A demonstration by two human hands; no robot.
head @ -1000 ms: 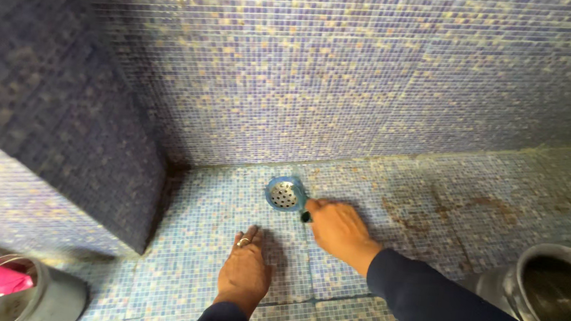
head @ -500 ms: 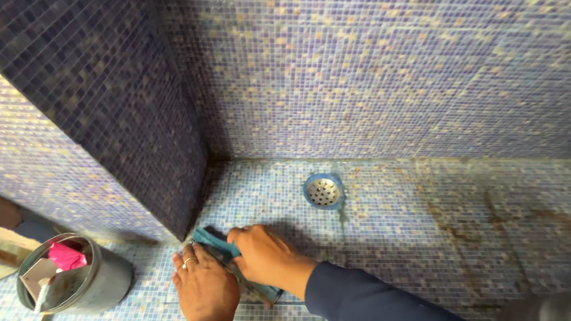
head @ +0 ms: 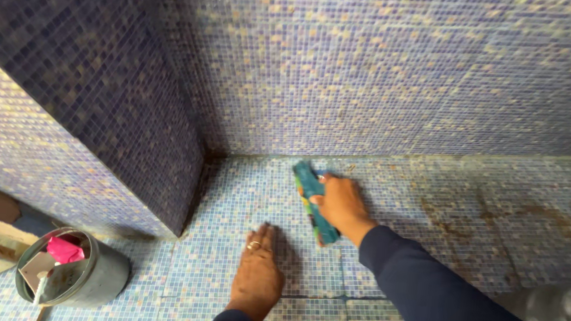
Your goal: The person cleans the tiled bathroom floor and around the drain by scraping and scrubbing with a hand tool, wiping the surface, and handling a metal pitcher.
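Note:
My right hand [head: 339, 204] grips a long teal scrubbing brush [head: 313, 201] and presses it on the blue mosaic floor [head: 241, 191], close to the foot of the back wall. The brush and hand cover the spot where the round drain was seen. My left hand [head: 257, 274] lies flat on the floor tiles nearer to me, fingers together, with a ring on one finger; it holds nothing. Both arms wear dark blue sleeves.
A mosaic-tiled wall [head: 389, 73] rises behind, and a darker tiled partition [head: 98, 96] juts out at the left. A grey bucket [head: 72, 273] with pink and white items stands lower left. A metal vessel [head: 568, 309] sits at the lower right. Brown stains mark the floor to the right.
My right hand has swept the brush from near my left hand up and right, over the drain. My left hand stays flat on the floor.

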